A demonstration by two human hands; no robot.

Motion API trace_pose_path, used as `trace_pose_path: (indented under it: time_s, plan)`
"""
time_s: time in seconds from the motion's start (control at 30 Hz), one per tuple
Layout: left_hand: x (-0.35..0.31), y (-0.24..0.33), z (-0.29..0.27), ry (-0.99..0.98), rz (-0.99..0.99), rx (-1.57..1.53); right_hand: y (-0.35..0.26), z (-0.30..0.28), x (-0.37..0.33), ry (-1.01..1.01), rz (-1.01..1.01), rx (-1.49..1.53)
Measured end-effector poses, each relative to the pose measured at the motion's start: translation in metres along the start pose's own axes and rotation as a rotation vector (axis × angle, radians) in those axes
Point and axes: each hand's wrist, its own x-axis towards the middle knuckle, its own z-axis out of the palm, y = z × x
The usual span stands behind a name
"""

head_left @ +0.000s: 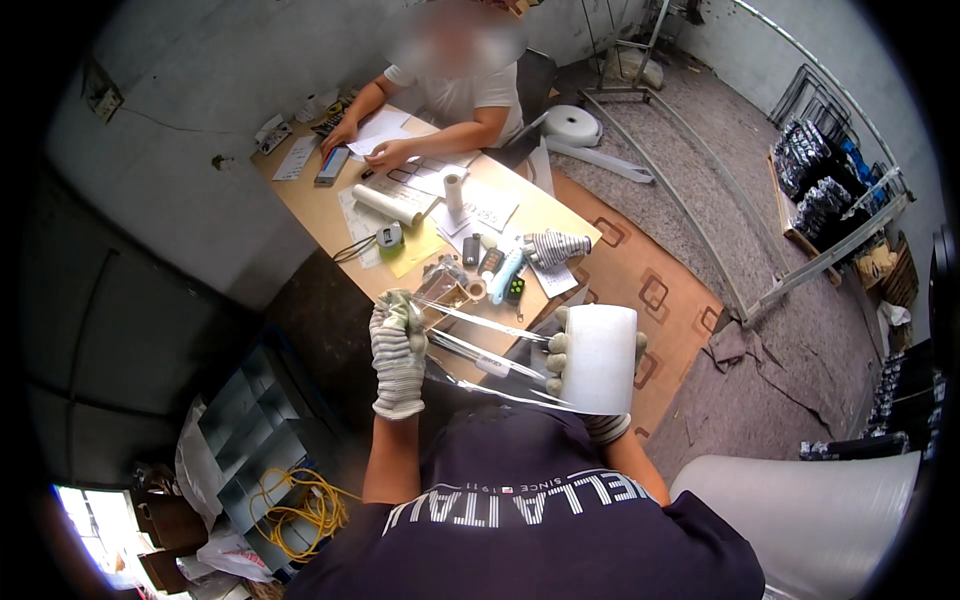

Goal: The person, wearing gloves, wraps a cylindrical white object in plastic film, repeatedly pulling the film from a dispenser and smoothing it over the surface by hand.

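My right hand (558, 362), in a striped work glove, grips a roll of clear stretch film (600, 358) held upright in front of my chest. A sheet of film (480, 352) runs from the roll leftward to my gloved left hand (397, 350), which pinches its free end. The film is stretched taut between both hands, just above the near corner of a wooden desk (330, 215).
Another person in a white shirt sits at the far side of the desk, hands on papers. On the desk lie paper rolls (385, 204), a tape measure (389, 237), a spare glove (555, 246) and small items. A large foam roll (800, 515) is at lower right, yellow cable (300, 505) lower left.
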Motion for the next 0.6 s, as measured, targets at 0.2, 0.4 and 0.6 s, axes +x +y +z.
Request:
trace_pose_path:
  time_s: [0.2, 0.4, 0.6]
  plan:
    - [0.001, 0.006, 0.004, -0.001, -0.255, -0.414, 0.0, -0.002, 0.005, 0.0, -0.041, -0.018]
    - [0.006, -0.056, 0.023, 0.192, 0.388, 0.633, 0.001, 0.006, 0.028, 0.044, -0.088, 0.028]
    - [-0.002, -0.051, 0.015, 0.103, -0.103, 0.546, 0.014, 0.007, 0.033, 0.057, -0.085, 0.02]
